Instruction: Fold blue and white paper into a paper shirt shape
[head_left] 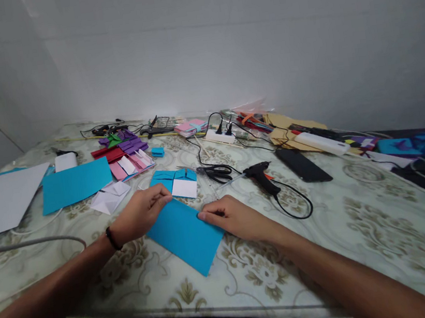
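A blue sheet of paper [187,235] lies at a slant near the table's front edge, between my two hands. My left hand [145,212], with a dark bracelet at the wrist, pinches its far left corner between thumb and fingers. On the far right edge, my right hand [230,216] grips the paper with its thumb on top and fingers curled. Just beyond the sheet sits a folded blue and white paper piece [185,187]. A black glue gun [264,178] rests on its side to the right of my right hand.
Another blue sheet [77,184] and large white sheets [6,199] lie to the left. Folded coloured papers [127,141] are piled behind. A power strip [219,135] with cords, a black phone [303,164] and brown envelopes [300,139] lie toward the back right.
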Available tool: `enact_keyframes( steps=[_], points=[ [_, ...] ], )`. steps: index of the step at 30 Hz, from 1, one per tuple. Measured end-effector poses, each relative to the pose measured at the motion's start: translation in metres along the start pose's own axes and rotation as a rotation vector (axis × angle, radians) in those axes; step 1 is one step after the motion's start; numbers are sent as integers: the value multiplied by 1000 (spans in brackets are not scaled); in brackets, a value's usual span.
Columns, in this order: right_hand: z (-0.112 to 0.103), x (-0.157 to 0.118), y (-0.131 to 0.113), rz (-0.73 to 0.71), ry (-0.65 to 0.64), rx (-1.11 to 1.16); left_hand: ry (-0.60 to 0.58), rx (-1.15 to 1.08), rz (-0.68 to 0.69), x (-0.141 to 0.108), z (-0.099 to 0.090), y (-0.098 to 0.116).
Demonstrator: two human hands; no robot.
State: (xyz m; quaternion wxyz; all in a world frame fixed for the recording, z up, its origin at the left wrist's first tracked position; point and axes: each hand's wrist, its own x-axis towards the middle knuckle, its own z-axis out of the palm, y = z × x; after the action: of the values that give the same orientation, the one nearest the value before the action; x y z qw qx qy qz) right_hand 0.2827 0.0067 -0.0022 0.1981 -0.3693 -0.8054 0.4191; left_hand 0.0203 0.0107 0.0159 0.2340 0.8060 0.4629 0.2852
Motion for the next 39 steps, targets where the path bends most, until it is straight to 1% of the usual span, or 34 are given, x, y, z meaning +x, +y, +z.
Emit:
enact_keyframes(
  steps=[3,6,8,11,14,17,19,22,26,29,35,39],
  points=[
    [-1,1,2,-2,25,-42,-22,2,-24,1,-1,-2],
    [-2,2,3,2,43,-105,-98,-13,-43,1,-3,-3],
    [-2,2,3,0,31,-123,-153,-7,-42,1,-3,-3],
    [0,1,1,-24,-9,-110,-211,20,24,-1,-1,-1],
    [4,-1,-1,-39,-32,-104,-261,-29,107,-4,4,2],
    [8,-2,-2,-43,-33,-93,-299,-76,130,-9,10,4],
    [10,-4,-3,-55,-36,-67,-303,-80,153,-11,13,5],
    [13,-6,-9,-76,-7,-48,-276,-103,197,-12,14,8],
    [13,-8,-16,-100,69,-17,-208,-152,207,-12,11,12],
    [11,-9,-18,-110,98,20,-179,-157,215,-13,9,15],
    [10,-8,-15,-74,125,3,-189,-131,210,-13,8,13],
    [11,-7,-15,-77,140,25,-205,-108,214,-12,9,10]
  ],
)
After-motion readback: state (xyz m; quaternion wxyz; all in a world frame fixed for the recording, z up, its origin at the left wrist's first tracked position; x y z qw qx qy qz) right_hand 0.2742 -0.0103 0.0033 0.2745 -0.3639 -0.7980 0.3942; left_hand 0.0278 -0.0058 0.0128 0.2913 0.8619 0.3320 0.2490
